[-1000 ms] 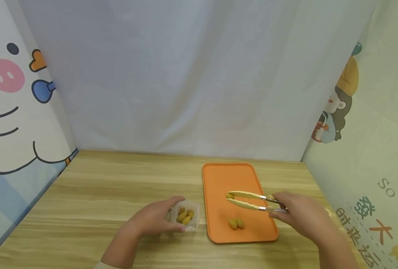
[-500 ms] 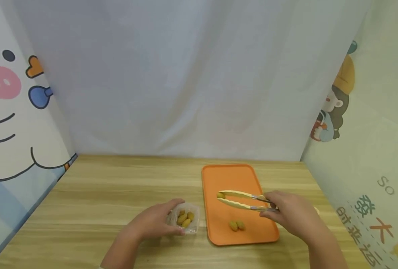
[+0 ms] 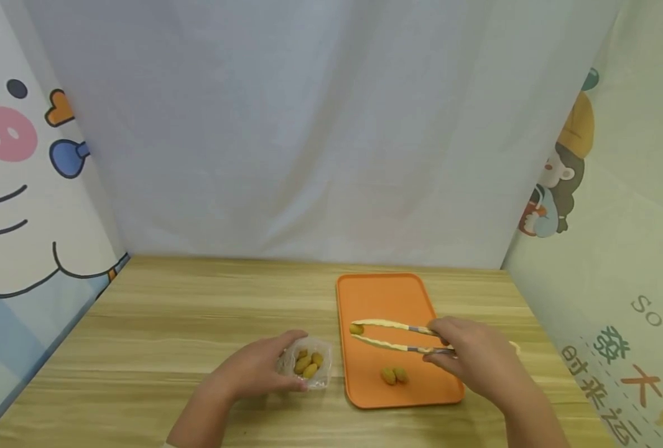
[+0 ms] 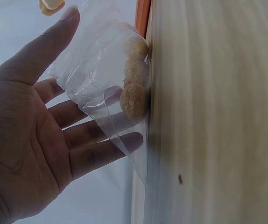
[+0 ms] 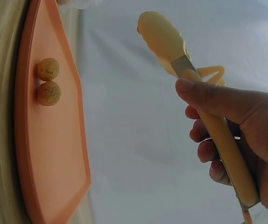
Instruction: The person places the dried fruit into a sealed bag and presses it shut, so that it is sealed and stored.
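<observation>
Since the earlier frames the tongs (image 3: 384,323) have travelled leftward over the orange tray (image 3: 382,295), carrying one brown piece (image 3: 356,328) between their tips. That piece is now above the tray's left edge, nearer the clear container (image 3: 326,368), and well out in front of the right hand (image 3: 474,354), whose thumb and fingers are wrapped around the tongs' handles. The left hand (image 3: 259,367) is curved round the container, thumb on the near side, fingers across the far side; several more pieces (image 3: 311,371) lie inside it. Container and tray stand apart on the wooden table (image 3: 225,311). Two pieces (image 3: 388,375) sit side by side on the tray's near half.
</observation>
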`<state>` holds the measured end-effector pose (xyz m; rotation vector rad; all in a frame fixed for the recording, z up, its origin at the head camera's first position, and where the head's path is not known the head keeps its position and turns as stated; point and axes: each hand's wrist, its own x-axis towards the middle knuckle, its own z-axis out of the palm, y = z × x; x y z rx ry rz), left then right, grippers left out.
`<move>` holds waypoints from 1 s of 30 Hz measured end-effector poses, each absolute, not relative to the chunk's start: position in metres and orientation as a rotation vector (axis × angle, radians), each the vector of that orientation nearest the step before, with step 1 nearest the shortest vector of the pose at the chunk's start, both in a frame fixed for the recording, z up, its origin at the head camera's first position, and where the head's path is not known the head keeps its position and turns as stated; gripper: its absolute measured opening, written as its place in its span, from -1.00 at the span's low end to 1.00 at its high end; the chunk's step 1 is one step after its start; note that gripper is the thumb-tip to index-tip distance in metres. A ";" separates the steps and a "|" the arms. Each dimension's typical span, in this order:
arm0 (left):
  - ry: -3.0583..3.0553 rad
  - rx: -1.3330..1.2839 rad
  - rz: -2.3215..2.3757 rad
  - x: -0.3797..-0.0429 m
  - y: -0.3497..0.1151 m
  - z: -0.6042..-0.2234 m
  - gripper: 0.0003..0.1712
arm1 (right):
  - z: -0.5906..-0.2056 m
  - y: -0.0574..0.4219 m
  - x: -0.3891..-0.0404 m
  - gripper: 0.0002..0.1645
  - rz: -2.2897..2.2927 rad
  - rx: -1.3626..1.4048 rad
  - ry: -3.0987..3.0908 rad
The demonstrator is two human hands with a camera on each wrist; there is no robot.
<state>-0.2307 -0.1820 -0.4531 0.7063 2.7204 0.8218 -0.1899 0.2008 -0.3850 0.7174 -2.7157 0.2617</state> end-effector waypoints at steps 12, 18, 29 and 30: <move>2.716 0.710 0.828 -0.233 -0.184 -0.455 0.10 | -0.403 0.177 -0.193 -0.45 0.205 0.925 -2.504; 2.720 0.724 0.817 -0.234 -0.185 -0.456 0.10 | -0.405 0.166 -0.192 -0.48 0.191 0.968 -2.516; 2.707 0.749 0.835 -0.233 -0.185 -0.453 0.11 | -0.409 0.154 -0.189 -0.57 0.215 0.950 -2.653; 2.704 0.751 0.839 -0.233 -0.185 -0.453 0.11 | -0.410 0.153 -0.189 -0.57 0.205 0.947 -2.660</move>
